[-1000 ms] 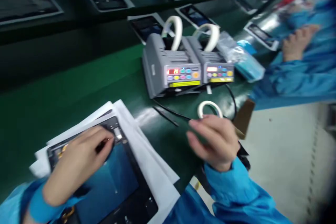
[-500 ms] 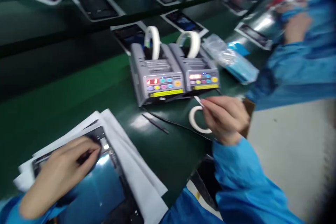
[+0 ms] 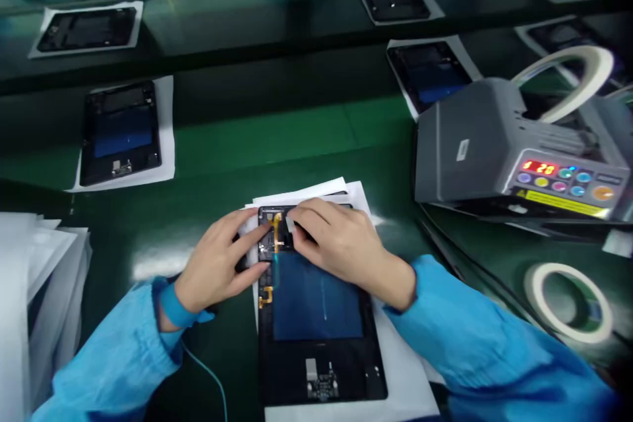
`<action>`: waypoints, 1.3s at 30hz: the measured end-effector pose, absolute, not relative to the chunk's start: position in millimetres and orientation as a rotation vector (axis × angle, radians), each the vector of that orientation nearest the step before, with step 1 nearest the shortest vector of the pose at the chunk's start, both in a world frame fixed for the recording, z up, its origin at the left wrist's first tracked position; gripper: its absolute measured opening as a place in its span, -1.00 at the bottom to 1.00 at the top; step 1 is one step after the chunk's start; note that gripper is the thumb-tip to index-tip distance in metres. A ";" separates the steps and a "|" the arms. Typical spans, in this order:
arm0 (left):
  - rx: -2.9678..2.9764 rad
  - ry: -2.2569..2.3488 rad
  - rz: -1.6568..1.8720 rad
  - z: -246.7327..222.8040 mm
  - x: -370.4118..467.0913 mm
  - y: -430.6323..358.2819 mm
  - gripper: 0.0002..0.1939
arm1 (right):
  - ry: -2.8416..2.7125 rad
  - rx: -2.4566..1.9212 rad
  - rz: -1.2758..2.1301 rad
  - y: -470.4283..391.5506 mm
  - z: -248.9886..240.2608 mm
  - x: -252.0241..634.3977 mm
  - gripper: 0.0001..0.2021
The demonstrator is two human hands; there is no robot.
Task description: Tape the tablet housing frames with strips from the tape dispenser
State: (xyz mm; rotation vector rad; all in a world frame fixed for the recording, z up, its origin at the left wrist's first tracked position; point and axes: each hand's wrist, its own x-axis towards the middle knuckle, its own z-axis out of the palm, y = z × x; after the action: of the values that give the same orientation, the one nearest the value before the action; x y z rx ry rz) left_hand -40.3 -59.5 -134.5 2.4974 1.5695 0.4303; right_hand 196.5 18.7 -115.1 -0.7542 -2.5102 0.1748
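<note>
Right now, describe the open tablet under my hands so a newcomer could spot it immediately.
On the right of the green workbench, find the gray tape dispenser with red digits. Left of it and nearer you, an open black tablet lies on white sheets. Unlike the tablets farther back, it has your left hand and right hand at its far end.

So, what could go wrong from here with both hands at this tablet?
The small white strip pinched in the right hand might crease or cling to the fingers.
The left hand has a fingertip close to the orange ribbon, which it could snag or shift.
The tablet lies on loose paper sheets, so it might slide if pushed.
</note>
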 end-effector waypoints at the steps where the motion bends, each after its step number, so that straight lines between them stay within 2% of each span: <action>1: 2.487 1.567 0.461 -139.1 -39.9 -59.8 -0.52 | -2.519 -0.789 0.171 23.8 -121.8 181.6 -0.84; 6: 2.445 1.562 0.553 -149.6 -38.4 -62.5 -0.54 | -2.472 -0.846 0.204 29.7 -143.3 157.3 -0.87; 27: 2.380 1.600 0.696 -150.1 -33.5 -65.2 -0.60 | -2.597 -0.875 0.042 30.5 -145.9 150.2 -0.86; 30: 2.401 1.725 0.704 -143.1 -52.7 -59.9 -0.60 | -2.598 -0.834 -0.007 28.9 -143.5 149.6 -0.84; 32: 2.389 2.003 0.595 -134.0 -80.9 -53.9 -0.62 | -2.626 -0.803 -0.046 27.0 -140.4 149.1 -0.84; 36: 2.118 2.563 -0.012 -106.6 -155.5 -43.1 -0.60 | -2.737 -0.729 -0.130 19.2 -133.5 148.4 -0.85; 39: 2.007 2.613 -0.087 -93.9 -196.7 -34.1 -0.57 | -2.789 -0.668 -0.135 11.4 -132.3 152.3 -0.78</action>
State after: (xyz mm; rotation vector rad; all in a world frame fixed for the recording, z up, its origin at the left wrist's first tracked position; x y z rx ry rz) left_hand -196.7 -34.1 -93.9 2.0067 2.6132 -0.0873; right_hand 152.3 11.4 -132.3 -0.6683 -2.7892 -0.1347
